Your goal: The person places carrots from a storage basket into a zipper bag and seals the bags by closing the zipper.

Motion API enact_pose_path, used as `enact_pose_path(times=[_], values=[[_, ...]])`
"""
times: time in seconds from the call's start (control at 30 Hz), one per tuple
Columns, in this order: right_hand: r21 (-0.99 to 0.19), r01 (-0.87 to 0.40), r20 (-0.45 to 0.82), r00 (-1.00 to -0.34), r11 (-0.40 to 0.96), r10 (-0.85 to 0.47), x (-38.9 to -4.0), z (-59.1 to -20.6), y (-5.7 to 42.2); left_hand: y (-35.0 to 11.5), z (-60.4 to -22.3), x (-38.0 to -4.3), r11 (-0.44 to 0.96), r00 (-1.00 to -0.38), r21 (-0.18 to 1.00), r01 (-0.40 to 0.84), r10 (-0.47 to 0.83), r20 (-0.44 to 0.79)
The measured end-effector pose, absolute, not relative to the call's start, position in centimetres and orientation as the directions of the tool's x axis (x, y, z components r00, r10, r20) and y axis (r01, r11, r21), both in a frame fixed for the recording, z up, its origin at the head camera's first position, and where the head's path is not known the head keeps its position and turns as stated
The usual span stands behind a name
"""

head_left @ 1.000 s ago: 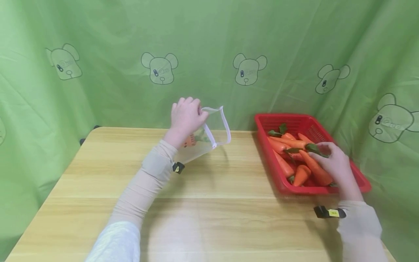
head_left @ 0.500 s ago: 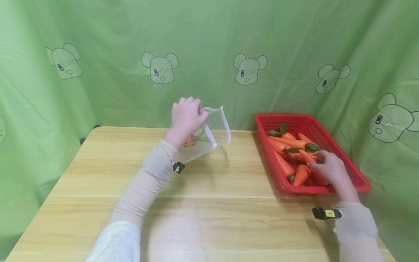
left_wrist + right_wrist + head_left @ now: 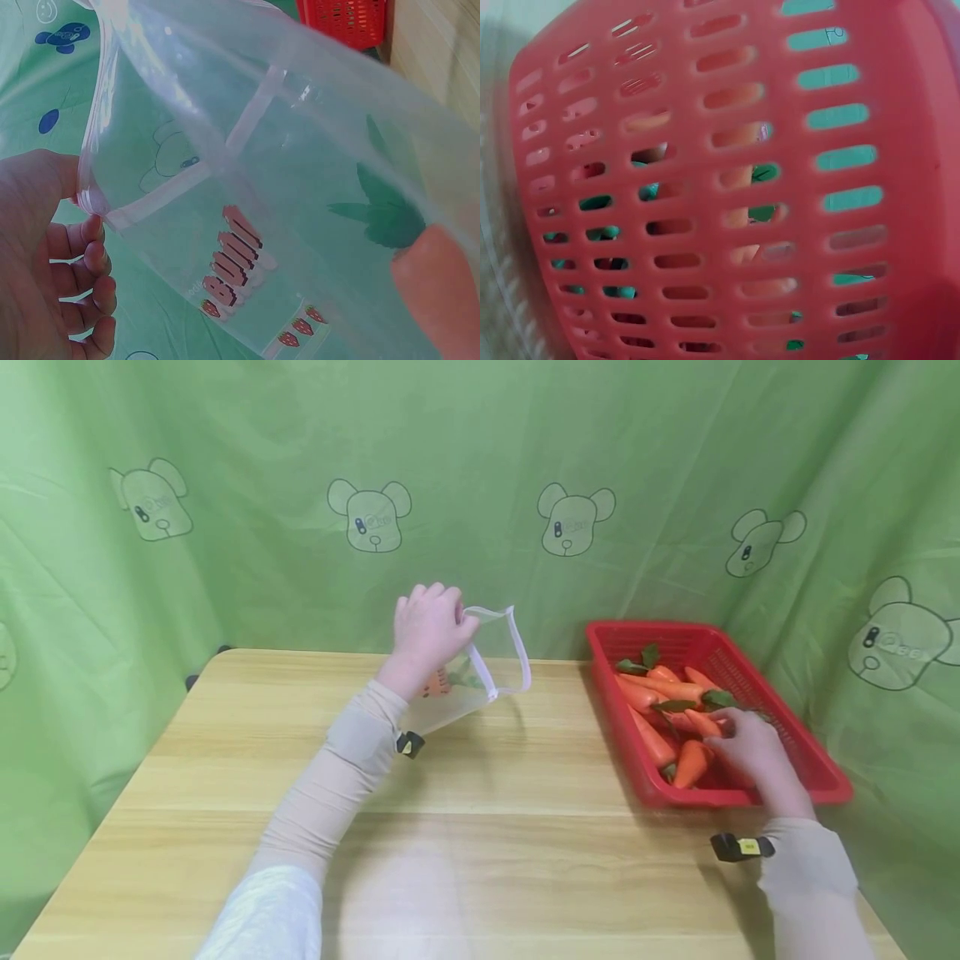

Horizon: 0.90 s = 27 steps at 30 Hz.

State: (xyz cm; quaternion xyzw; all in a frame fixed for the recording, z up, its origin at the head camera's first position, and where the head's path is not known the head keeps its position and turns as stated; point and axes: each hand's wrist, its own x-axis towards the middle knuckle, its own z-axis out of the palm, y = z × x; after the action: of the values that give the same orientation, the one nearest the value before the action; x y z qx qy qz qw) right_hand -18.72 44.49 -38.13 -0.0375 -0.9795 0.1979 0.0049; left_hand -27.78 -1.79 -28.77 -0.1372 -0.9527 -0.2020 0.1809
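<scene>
My left hand [image 3: 429,631] pinches the rim of a clear zip bag [image 3: 448,714], whose white-edged mouth stands open to the right. In the left wrist view, the bag [image 3: 176,247] bears red lettering and strawberry prints. A carrot [image 3: 439,292] with green leaves [image 3: 382,210] lies inside it. At the right, my right hand [image 3: 753,747] reaches into a red basket [image 3: 817,781] and grips a carrot [image 3: 702,723], its tip showing past the fingers. The right wrist view shows mostly the slotted basket wall [image 3: 919,150], with the hand largely hidden behind it.
Several other carrots [image 3: 651,739] with green leaves fill the basket beside the right hand. Both stand on a wooden table [image 3: 540,868]. A green curtain [image 3: 465,427] with bear-like drawings hangs behind the table and at both sides.
My right hand has moved left and slightly down from the leafy end, and its fingers have come over the carrot, covering more of it. The left hand and bag have stayed put.
</scene>
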Motion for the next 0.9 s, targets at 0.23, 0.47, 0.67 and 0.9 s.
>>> enact_pose_path(times=[0.23, 0.47, 0.67, 0.9], values=[[-0.359, 0.066, 0.037, -0.996, 0.931, 0.084, -18.7, -37.9, 44.5, -1.7, -28.8, -27.8, 0.881, -0.894, 0.332, 0.338, 0.19, 0.405], [-0.414, 0.115, 0.073, -0.985, 0.903, 0.159, -18.6, -36.7, 44.2, -1.7, -28.8, -27.7, 0.879, -0.893, 0.336, 0.339, 0.188, 0.41], [-0.421, 0.072, 0.194, -0.967, 0.904, 0.167, -18.5, -35.6, 43.8, -1.6, -28.7, -27.6, 0.878, -0.889, 0.333, 0.343, 0.189, 0.416], [-0.44, 0.05, 0.295, -0.935, 0.897, 0.196, -18.5, -34.1, 43.3, -1.6, -28.7, -27.6, 0.879, -0.894, 0.336, 0.339, 0.189, 0.406]])
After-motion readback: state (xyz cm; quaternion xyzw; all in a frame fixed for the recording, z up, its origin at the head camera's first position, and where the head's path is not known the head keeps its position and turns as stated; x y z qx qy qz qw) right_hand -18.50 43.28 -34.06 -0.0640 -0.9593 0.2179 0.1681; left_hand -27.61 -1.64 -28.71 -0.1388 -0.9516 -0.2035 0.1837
